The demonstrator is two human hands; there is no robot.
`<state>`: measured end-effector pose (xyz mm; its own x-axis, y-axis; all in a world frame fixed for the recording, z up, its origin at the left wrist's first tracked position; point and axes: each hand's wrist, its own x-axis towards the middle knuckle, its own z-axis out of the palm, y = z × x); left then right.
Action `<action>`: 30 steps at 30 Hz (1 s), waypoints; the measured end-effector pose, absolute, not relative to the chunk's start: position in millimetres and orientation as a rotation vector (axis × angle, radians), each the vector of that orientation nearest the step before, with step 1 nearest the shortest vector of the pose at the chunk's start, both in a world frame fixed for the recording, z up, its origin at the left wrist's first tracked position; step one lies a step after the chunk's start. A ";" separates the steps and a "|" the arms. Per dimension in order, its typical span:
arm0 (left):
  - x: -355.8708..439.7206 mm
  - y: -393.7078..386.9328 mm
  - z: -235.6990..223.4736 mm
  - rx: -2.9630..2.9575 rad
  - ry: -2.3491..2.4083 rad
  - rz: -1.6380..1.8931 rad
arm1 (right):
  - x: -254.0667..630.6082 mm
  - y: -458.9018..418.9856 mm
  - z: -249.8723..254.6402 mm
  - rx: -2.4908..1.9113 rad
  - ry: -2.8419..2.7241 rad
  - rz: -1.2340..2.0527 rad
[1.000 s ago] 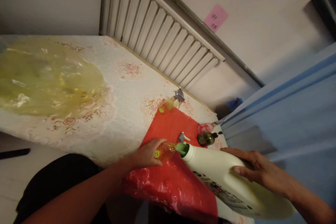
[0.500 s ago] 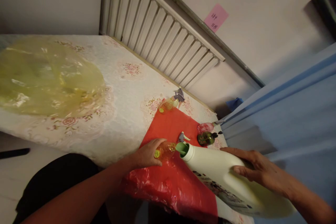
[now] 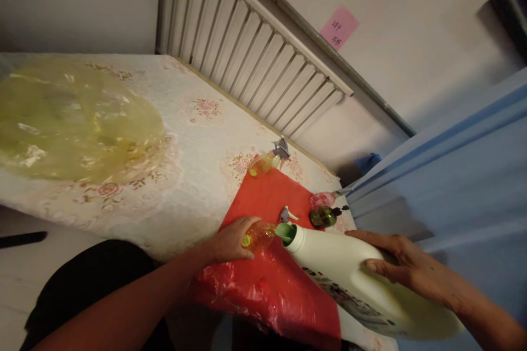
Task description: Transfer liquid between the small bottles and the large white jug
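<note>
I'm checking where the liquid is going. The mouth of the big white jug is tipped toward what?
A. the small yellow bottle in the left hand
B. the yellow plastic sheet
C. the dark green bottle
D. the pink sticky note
A: the white jug, held by the right hand, has its green mouth against the small yellow bottle gripped by the left hand.

Yellow plastic bag (image 3: 78,120) on floral tablecloth (image 3: 197,148), white radiator (image 3: 251,55), pink note (image 3: 338,27)

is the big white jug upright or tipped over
Tipped. The big white jug lies nearly on its side in the right hand, its open green spout against the small orange bottle held by the left hand.
</note>
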<state>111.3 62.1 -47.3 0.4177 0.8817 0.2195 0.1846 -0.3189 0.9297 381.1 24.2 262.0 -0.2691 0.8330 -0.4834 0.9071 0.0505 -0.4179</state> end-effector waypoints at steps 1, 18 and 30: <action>111.4 62.3 -48.0 1.765 0.927 0.965 | 381.4 24.4 261.8 1.828 2.195 -1.022; 108.9 59.6 -38.1 1.768 0.939 0.928 | 381.5 26.2 262.2 1.822 2.206 -1.027; 111.9 62.4 -48.2 1.806 0.919 0.978 | 385.0 25.8 262.4 1.817 2.191 -1.025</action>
<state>111.9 62.4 -48.2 0.4207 0.8721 0.2501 0.1960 -0.3566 0.9135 385.0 25.8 262.4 -0.2742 0.8278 -0.4895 0.9064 0.0524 -0.4192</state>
